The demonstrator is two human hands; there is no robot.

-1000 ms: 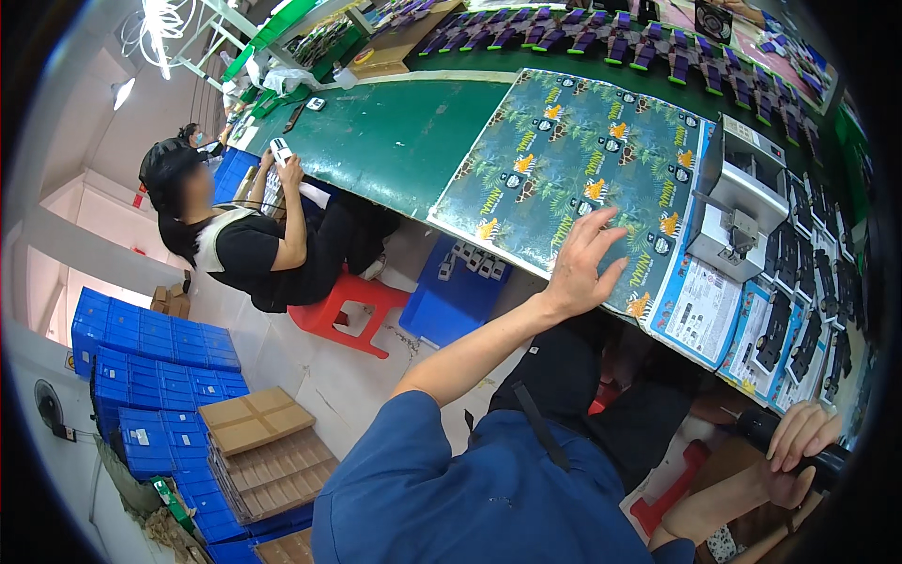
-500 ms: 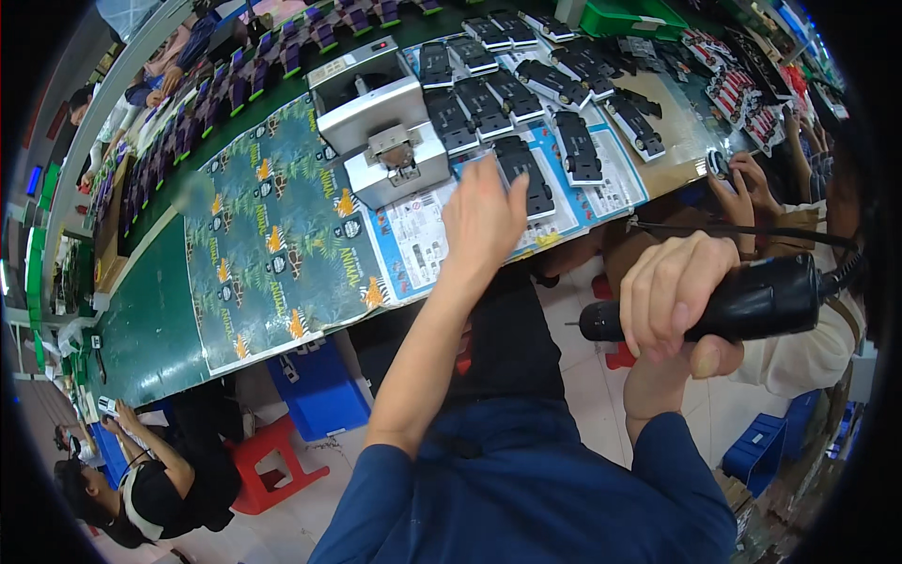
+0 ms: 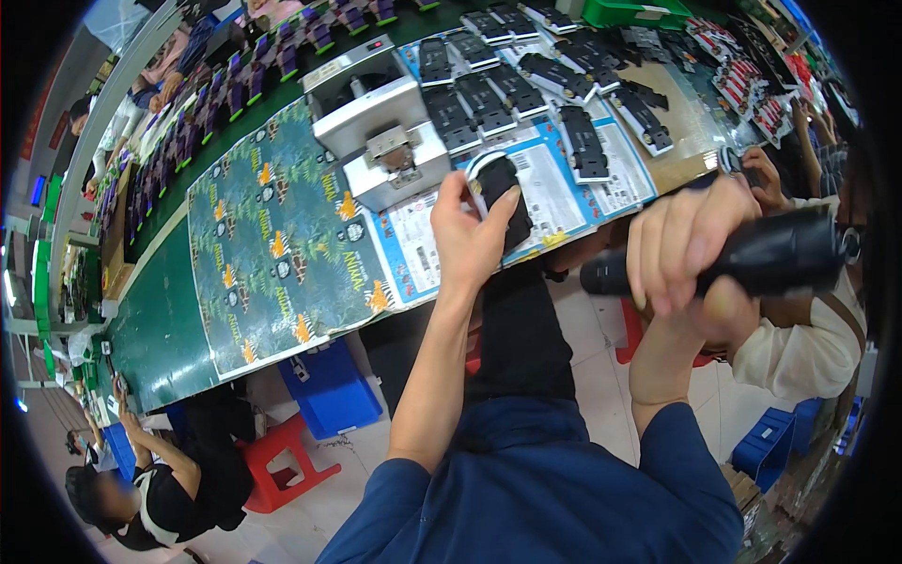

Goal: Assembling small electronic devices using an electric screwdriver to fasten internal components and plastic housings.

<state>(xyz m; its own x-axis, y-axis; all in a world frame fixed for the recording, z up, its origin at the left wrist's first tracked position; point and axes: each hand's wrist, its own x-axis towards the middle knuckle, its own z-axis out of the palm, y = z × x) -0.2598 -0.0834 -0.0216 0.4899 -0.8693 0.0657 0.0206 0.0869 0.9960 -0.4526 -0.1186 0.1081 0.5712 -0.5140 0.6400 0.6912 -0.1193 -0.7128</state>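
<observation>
My left hand [image 3: 462,246] is closed on a toy car [image 3: 504,195], white with a black underside turned up, tilted above the front edge of the table. My right hand [image 3: 691,235] grips a black electric screwdriver [image 3: 785,252], held level off to the right and smeared by motion. The screwdriver's cable end points right, and its tip cannot be made out. Behind the held car, several upturned toy cars [image 3: 484,101] lie in rows on printed sheets. Left of them stands a silver metal fixture [image 3: 390,155], with neither hand touching it.
A patterned animal sheet [image 3: 272,244] covers the green table on the left. Purple and green toys [image 3: 221,108] line the far side. A green bin [image 3: 636,13] stands at the back. Below are a blue crate [image 3: 334,393] and red stool [image 3: 287,470]; co-workers sit left and right.
My left hand has taken hold of the toy car and lifted it off the printed sheet. My right hand has shifted slightly with the electric screwdriver.
</observation>
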